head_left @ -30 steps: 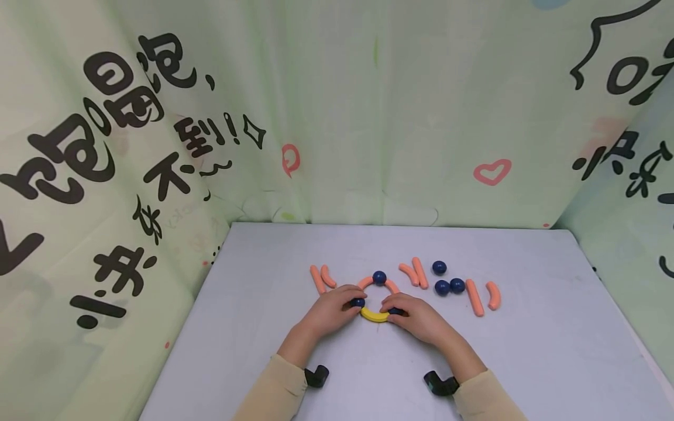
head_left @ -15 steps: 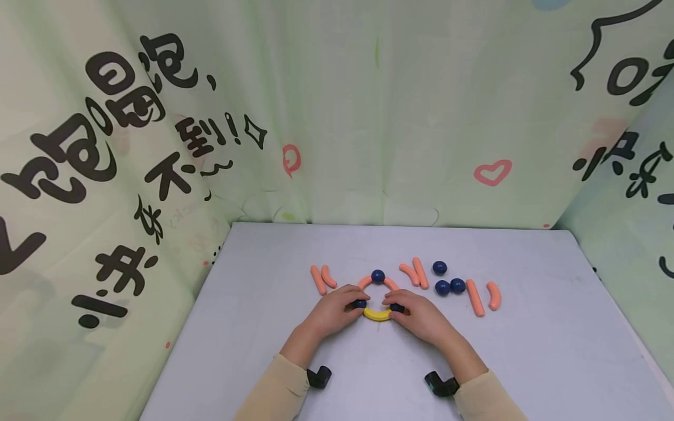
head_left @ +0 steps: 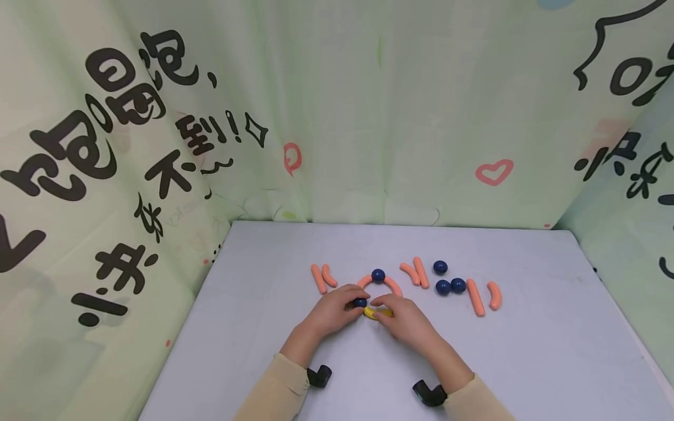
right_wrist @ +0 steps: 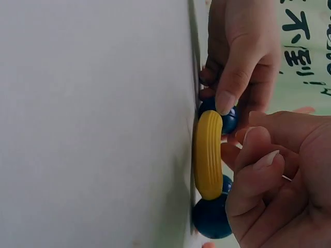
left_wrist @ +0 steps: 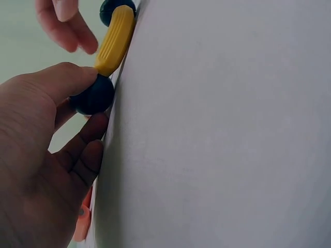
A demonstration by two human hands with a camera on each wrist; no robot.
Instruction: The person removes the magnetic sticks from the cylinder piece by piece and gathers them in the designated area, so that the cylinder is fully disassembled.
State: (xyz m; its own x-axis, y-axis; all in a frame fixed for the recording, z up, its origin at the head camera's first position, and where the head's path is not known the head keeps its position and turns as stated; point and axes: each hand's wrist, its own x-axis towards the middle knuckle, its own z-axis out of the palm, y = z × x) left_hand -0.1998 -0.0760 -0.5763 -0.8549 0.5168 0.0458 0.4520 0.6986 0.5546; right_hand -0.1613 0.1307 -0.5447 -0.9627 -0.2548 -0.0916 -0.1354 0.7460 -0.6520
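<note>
In the head view, my left hand pinches a dark blue ball between thumb and fingers. A ribbed yellow curved rod joins that ball to another dark blue ball, which my right hand hides in the head view. My right hand hovers over the yellow rod with loosely bent fingers, gripping nothing. Beyond both hands, a dark blue ball sits between two orange curved rods, the right one curving down behind my right hand. Together the pieces form a ring on the table.
Two loose orange rods lie left of the ring. To its right are another orange pair, several dark blue balls, then a straight orange rod and a curved one. A printed curtain hangs behind the white table.
My right hand has let go of the blue ball at the ring's right side and shifted left over the yellow rod. My left hand keeps its hold on the left ball.
</note>
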